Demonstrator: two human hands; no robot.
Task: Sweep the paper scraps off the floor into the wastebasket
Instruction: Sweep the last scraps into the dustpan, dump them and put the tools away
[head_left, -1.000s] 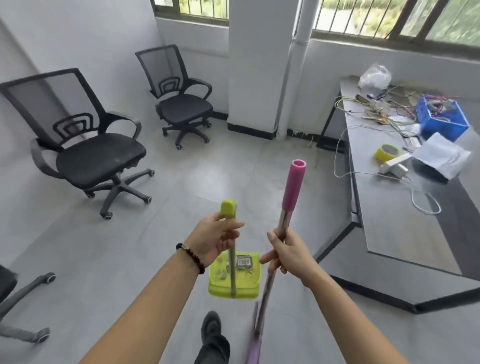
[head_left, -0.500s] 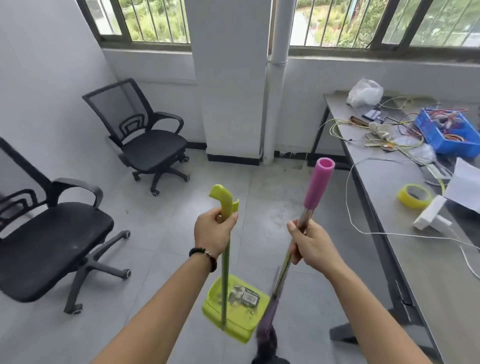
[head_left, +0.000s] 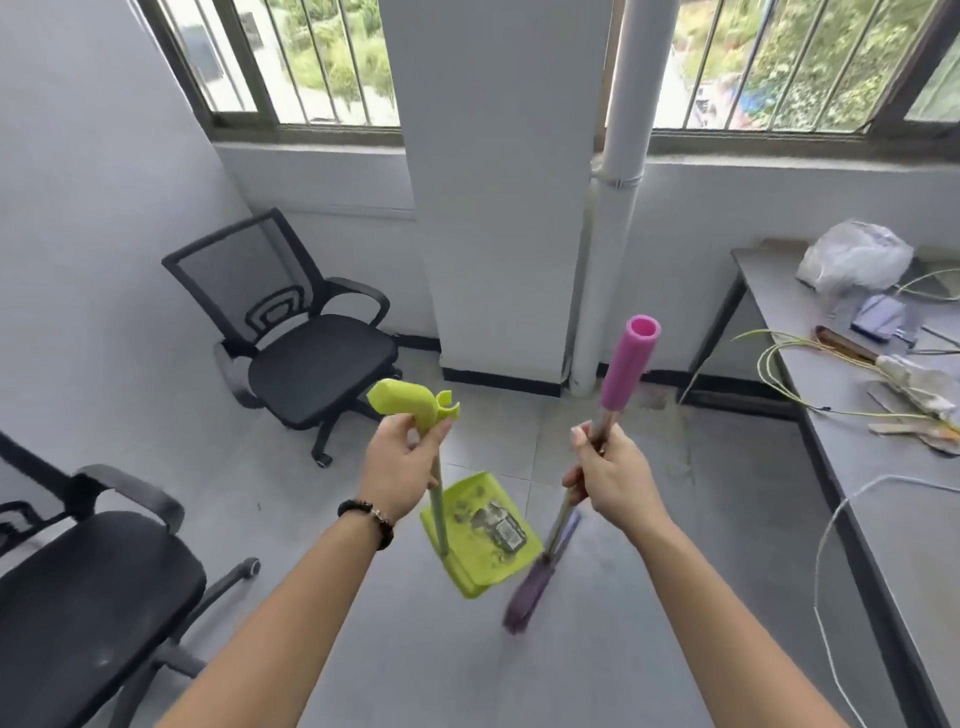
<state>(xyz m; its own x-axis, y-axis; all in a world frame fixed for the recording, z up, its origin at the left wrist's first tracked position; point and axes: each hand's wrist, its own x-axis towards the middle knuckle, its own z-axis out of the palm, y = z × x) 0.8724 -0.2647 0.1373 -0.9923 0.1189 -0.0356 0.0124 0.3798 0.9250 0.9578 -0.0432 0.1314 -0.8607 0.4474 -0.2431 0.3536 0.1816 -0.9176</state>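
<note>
Dustpan (head_left: 483, 567), lime green, hangs at lower centre under the left hand (head_left: 402, 467), whose fingers curl round its thin handle just below the hooked top. Just right of it, the broom (head_left: 626, 369) slants up from blurred purple bristles through the right hand (head_left: 613, 478), which grips the shaft beneath the pink foam sleeve.

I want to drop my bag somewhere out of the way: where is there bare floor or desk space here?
Bare floor lies between the near office chair and the dustpan, and between the broom and the desk. The desk's near stretch is bare but for a white cable. Its far end is crowded: plastic bag, yellow wires.
</note>
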